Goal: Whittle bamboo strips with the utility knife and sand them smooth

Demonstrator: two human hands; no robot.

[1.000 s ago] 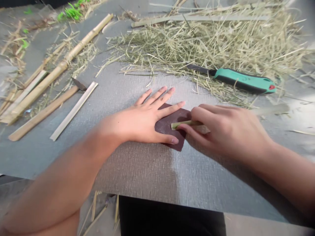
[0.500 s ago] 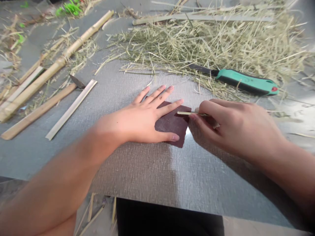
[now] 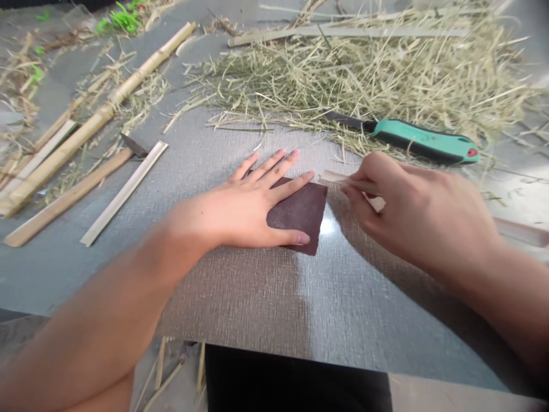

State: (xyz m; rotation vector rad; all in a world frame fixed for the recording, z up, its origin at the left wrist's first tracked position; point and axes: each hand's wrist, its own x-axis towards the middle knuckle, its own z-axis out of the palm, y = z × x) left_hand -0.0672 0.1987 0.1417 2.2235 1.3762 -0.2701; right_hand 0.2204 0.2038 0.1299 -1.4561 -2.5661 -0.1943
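My left hand lies flat with fingers spread on a dark brown sheet of sandpaper, pressing it against the grey table. To its right, my right hand pinches a thin pale bamboo strip. The strip's near tip is blurred and sits just above the sandpaper's upper right corner; its other end shows beyond my right wrist. Beyond my right hand lies a folding saw or knife with a green and black handle, its dark blade toward the left.
A large heap of bamboo shavings covers the back. At left lie a bamboo pole, a wooden-handled tool with a dark metal head and a pale flat strip. The table's front edge runs near my lap.
My right hand has risen slightly and moved the bamboo strip off the sandpaper's surface, up and to the right. The strip has turned to show a wider face. My left hand stays put.
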